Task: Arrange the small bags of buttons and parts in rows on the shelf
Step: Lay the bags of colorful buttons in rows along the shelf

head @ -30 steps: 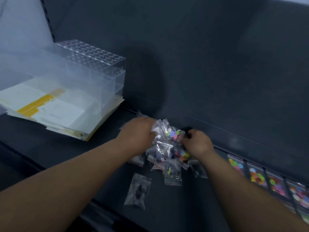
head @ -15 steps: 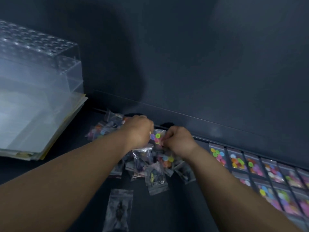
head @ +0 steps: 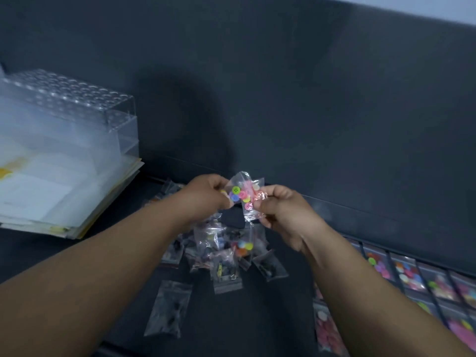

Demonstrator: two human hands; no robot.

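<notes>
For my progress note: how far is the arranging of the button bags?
Done: rows of button bags lie at the right. In hand: left hand and right hand pinch a bag of coloured buttons above the loose pile. Left: that pile and one stray bag of dark parts.

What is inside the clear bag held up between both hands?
Through the clear bag show loose buttons: green, blue, pink, yellow. The left hand and right hand pinch its sides, hiding whatever lies at those edges.
</notes>
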